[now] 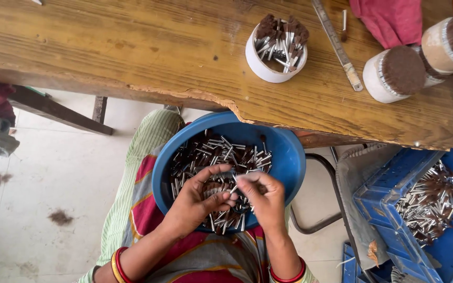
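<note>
A blue plastic bowl [289, 152] rests on my lap, filled with several small brush heads with silver metal ferrules [221, 149] and brown bristles. My left hand [197, 202] is cupped over the pile and holds a small bunch of these pieces. My right hand [266, 196] pinches a piece beside the left hand's fingertips. Both hands meet over the near half of the bowl. Red bangles circle both wrists.
A worn wooden table [148, 47] lies ahead with a white ring [258, 65] packed with upright brush heads, a filled white ring [394, 73], a metal ruler [336, 42] and a red cloth [389, 18]. A blue crate [384, 199] of more pieces sits at right.
</note>
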